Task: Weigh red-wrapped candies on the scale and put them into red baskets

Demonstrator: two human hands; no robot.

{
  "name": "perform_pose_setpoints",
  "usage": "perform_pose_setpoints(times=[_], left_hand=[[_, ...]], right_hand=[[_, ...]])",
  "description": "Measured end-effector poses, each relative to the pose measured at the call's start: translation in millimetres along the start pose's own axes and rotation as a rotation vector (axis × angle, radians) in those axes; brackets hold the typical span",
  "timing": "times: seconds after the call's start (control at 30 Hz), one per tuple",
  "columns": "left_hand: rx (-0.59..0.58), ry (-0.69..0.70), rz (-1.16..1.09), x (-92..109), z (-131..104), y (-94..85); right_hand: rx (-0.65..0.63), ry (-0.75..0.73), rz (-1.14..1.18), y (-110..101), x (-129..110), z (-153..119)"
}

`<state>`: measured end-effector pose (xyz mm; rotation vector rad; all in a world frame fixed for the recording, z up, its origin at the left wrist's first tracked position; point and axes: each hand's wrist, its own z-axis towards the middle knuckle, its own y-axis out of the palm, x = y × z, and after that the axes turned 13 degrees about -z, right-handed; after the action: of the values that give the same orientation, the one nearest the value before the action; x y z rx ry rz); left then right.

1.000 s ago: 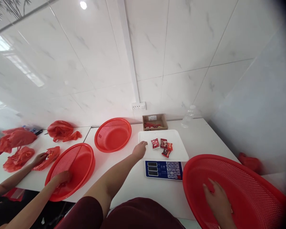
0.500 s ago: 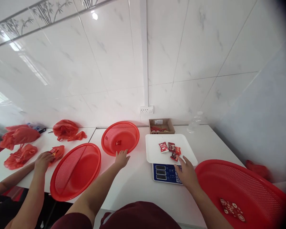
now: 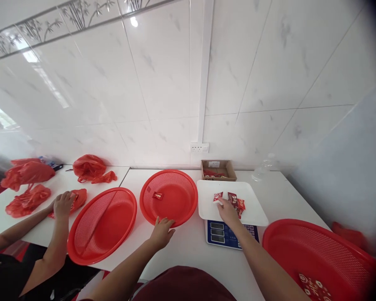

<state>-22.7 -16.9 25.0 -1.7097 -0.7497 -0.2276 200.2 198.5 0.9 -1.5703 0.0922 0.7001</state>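
Note:
My left hand point(image 3: 163, 233) touches the near rim of the middle red basket point(image 3: 178, 200), fingers spread and holding nothing. A small red packet point(image 3: 158, 195) lies inside that basket. My right hand point(image 3: 228, 212) is over the white tray point(image 3: 253, 211), its fingertips closed on a red-and-white packet point(image 3: 218, 195). To the right of that hand, a dark red packet point(image 3: 232, 198) and an orange-red packet point(image 3: 241, 204) lie on the tray, with another dark one partly hidden. Under the tray is a blue scale point(image 3: 217, 238).
A second red basket point(image 3: 115, 221) stands left, a large one point(image 3: 288, 242) right with a patterned packet point(image 3: 313, 286). Behind are a cardboard box point(image 3: 227, 171) and clear bottle point(image 3: 265, 167). At far left, another person's hands point(image 3: 62, 205) touch a red bag point(image 3: 79, 200); several bags lie nearby.
My right hand has moved left across the tray and closed on the red-and-white packet. The middle basket has shifted nearer, with my left hand at its rim. The camera view has shifted slightly.

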Motion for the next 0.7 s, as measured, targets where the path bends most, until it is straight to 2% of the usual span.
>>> perform_pose_setpoints(times=[0.07, 0.17, 0.23, 0.33, 0.5, 0.6, 0.7], left_hand=[[0.002, 0.007, 0.000, -1.8, -2.3, 3.2], [0.005, 0.018, 0.000, -2.2, -3.0, 6.7], [0.004, 0.020, -0.006, -1.0, -2.8, 7.7], [-0.005, 0.021, -0.014, 1.0, -2.7, 8.1], [-0.016, 0.034, -0.013, 0.0, -3.8, 8.8], [-0.017, 0.036, -0.016, -1.4, -4.4, 9.4], [-0.013, 0.026, -0.020, -1.5, -4.9, 9.8]], right_hand=[[-0.024, -0.063, 0.068, -3.6, -22.0, -3.4], [-0.088, -0.232, 0.239, -9.7, -53.5, -9.1], [-0.098, -0.284, 0.253, -11.7, -61.1, -9.7], [-0.049, -0.147, 0.024, -9.5, -43.0, -4.7], [-0.060, 0.161, -0.335, -1.9, 20.2, 6.5], [-0.105, 0.238, -0.401, 1.2, 41.1, 10.6], [-0.129, 0.240, -0.443, 4.4, 46.4, 13.8]])
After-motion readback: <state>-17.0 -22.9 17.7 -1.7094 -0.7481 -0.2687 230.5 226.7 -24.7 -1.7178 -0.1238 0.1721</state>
